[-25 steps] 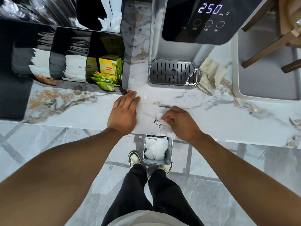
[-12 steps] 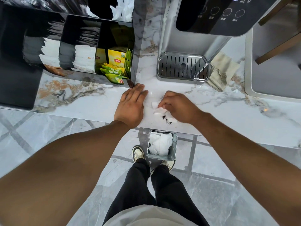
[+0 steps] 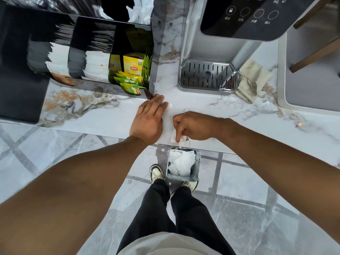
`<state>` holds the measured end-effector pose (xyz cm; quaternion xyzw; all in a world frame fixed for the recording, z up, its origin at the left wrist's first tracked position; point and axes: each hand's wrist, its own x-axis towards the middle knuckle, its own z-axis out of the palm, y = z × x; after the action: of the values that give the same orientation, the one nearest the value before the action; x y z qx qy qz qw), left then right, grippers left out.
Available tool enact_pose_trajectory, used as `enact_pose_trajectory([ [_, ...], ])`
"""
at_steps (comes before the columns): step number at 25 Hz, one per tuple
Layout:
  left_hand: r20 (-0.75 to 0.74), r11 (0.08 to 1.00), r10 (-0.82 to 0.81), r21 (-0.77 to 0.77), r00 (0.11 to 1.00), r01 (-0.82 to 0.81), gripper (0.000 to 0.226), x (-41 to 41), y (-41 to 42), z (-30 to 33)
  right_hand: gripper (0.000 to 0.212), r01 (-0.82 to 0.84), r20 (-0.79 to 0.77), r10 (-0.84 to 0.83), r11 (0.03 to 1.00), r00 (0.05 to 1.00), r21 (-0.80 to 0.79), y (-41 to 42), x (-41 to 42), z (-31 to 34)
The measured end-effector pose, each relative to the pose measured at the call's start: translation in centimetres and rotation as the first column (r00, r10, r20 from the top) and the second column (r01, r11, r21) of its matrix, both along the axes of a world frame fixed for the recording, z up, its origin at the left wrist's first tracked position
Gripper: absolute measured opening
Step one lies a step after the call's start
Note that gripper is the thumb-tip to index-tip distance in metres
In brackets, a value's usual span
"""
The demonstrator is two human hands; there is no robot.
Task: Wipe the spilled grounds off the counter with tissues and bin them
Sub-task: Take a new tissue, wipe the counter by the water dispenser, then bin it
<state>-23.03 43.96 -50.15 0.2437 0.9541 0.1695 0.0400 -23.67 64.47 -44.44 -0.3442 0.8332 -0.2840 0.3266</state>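
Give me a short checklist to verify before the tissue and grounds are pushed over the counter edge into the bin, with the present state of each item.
1. Small grey metal bin sits on the floor under the counter edge near the tissue: ok.
2. Right hand presses the white tissue onto the white marble counter: ok.
3. Dark grounds gathered at the edge: ok, a few specks show beside the tissue.
4. Left hand flat, away from the wiping path: ok.
5. Room left in the bin: cannot tell; crumpled white tissues already fill much of it.
6. Grounds hidden under the right hand: cannot tell.
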Motion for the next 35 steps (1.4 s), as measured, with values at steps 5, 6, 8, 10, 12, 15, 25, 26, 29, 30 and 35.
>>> enact_pose_trajectory([
  [5,0.01,1.0,0.019,-0.02,1.0,-0.018,0.051,-0.1,0.0,0.3,0.021,0.38,-0.046,-0.383,0.923,0.923,-0.057,1.7,-3.7,-0.2],
  [6,0.01,1.0,0.02,-0.021,1.0,-0.02,0.051,-0.1,0.0,0.3,0.023,0.405,-0.06,-0.406,0.914,0.912,-0.032,1.8,-3.7,-0.6],
  [8,0.003,1.0,0.021,-0.015,1.0,-0.021,0.05,-0.1,0.0,0.2,0.025,0.431,-0.073,-0.431,0.902,0.899,-0.018,1.7,-2.4,-1.2],
  [10,-0.005,1.0,0.024,-0.004,1.0,-0.024,0.049,-0.1,0.1,0.1,0.027,0.45,-0.083,-0.453,0.891,0.887,-0.061,1.9,-0.4,-1.6],
  [12,-0.005,1.0,0.022,-0.006,1.0,-0.022,0.05,-0.1,0.1,0.1,0.025,0.454,-0.082,-0.464,0.884,0.882,-0.114,2.4,1.5,-2.0],
  [15,0.001,1.0,0.021,-0.014,1.0,-0.021,0.05,-0.1,0.1,0.0,0.024,0.504,-0.072,-0.514,0.855,0.855,-0.123,2.8,2.8,-2.4],
  [25,0.01,0.999,0.026,-0.03,1.0,-0.026,0.052,-0.1,0.2,0.1,0.023,0.402,0.153,-0.386,0.911,0.91,-0.096,4.6,4.7,0.2],
  [26,0.011,0.999,0.027,-0.033,1.0,-0.026,0.051,-0.1,0.2,0.2,0.023,0.484,0.12,-0.47,0.86,0.874,-0.158,4.6,3.3,0.3],
  [29,0.004,0.999,0.023,-0.042,1.0,-0.023,0.049,0.0,0.3,0.3,0.023,0.616,-0.04,-0.634,0.763,0.772,-0.193,3.0,0.1,-0.5],
  [30,-0.001,0.999,0.023,-0.042,1.0,-0.023,0.048,0.0,0.3,0.2,0.024,0.635,-0.067,-0.65,0.756,0.757,-0.161,2.0,-0.2,-1.1],
  [35,-0.003,0.999,0.014,-0.038,1.0,-0.014,0.05,-0.1,0.1,-0.1,0.031,0.488,-0.155,-0.522,0.847,0.839,-0.212,-0.7,3.4,-2.6],
])
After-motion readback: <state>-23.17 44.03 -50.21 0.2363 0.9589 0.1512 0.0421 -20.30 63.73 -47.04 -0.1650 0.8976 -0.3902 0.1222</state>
